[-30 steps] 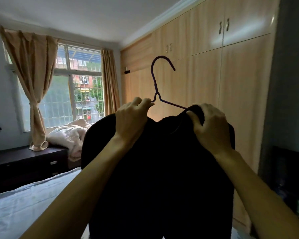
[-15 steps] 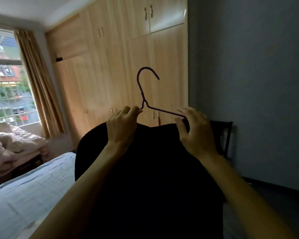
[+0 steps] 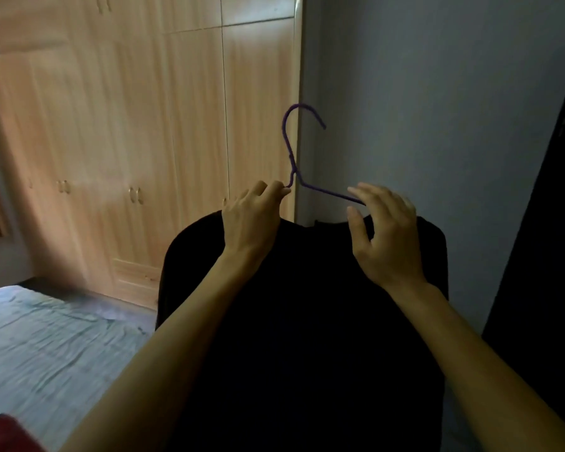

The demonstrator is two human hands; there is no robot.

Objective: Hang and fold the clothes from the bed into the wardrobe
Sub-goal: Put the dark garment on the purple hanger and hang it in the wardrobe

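In the middle of the head view, the purple wire hanger [image 3: 293, 171] stood hook-up against the edge where the wooden wardrobe [image 3: 177, 125] met the grey wall [image 3: 437, 93]. The left hand [image 3: 252, 220] pinched it right at the base of the neck, fingers curled tight. The right hand [image 3: 385, 236] was spread loose, thumb apart, at the far end of the wire's bare right arm; whether it touched the wire could not be told.

Below both hands, filling the lower centre, the black garment [image 3: 307, 321] hung limp from the hanger. It looked soft and floppy, fairly light, and likely to slide off thin stiff wire. That bare right arm suggested the shoulder was not seated yet.

The best hold seemed to be the neck under the hook, with the free hand drawing the collar over. At lower left lay the bed [image 3: 46, 337]; the wardrobe doors at upper left were shut.
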